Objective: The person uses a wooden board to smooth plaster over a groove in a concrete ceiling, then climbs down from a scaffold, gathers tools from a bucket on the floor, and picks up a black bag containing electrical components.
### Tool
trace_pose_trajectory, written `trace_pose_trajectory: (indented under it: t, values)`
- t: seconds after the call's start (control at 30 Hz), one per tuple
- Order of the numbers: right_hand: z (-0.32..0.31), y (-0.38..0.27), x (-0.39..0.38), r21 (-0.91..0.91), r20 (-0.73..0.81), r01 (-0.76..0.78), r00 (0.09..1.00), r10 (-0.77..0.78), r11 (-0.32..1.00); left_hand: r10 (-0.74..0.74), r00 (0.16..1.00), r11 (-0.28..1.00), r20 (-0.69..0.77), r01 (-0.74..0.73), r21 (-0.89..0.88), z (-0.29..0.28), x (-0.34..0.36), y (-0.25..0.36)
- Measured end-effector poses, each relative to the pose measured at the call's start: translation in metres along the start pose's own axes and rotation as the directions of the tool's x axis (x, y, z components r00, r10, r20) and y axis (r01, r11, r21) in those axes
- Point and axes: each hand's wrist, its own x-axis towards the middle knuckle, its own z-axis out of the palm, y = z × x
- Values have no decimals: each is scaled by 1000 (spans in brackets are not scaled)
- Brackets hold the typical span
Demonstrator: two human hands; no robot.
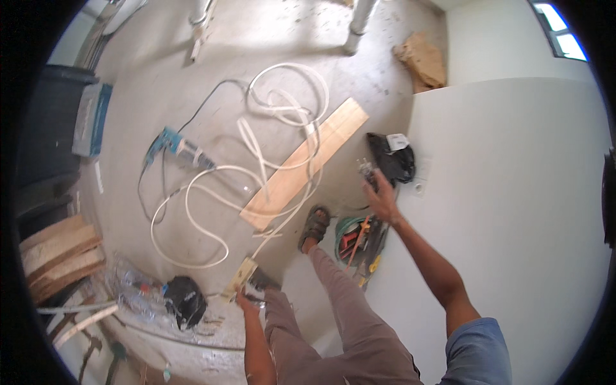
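My left hand (246, 301) is low, beside my left foot, with its fingers closed on the end of a beige power strip (241, 274). A white cable (206, 226) runs from the strip and lies in loose loops on the floor. On the right, my right hand (384, 200) is raised and closed around a small dark thing with metal prongs (367, 169), which looks like a plug. Behind that hand a black plastic bag (393, 158) rests against the white panel. Just below it stands a green tool bag (346, 232) filled with tools.
A wooden plank (321, 151) lies under the cable loops. A blue power drill (183, 149) with a dark cord is on the floor at left. Wood offcuts (64, 253), a black bag (185, 301) and clear plastic (138, 292) sit lower left. A white panel (507, 212) fills the right.
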Motion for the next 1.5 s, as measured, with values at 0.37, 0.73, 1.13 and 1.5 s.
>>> trace_pose_trajectory:
  t: [0.37, 0.73, 1.13, 1.5]
  values:
    - [222, 5, -141, 762, 414, -623, 678, 608, 176, -148, 976, 983, 159, 162, -81, 12, 30, -3]
    - [322, 29, -132, -228, -478, -335, 856, 195, 914, -123, 992, 976, 20, 125, -181, 132, 6, -50]
    - [339, 37, -176, 549, 574, -733, 680, 457, 401, -185, 983, 956, -13, 177, -233, 72, -35, 5]
    - [254, 4, -24, 790, 255, -378, 919, 302, 483, -175, 983, 892, 53, 181, -415, -22, -110, 38]
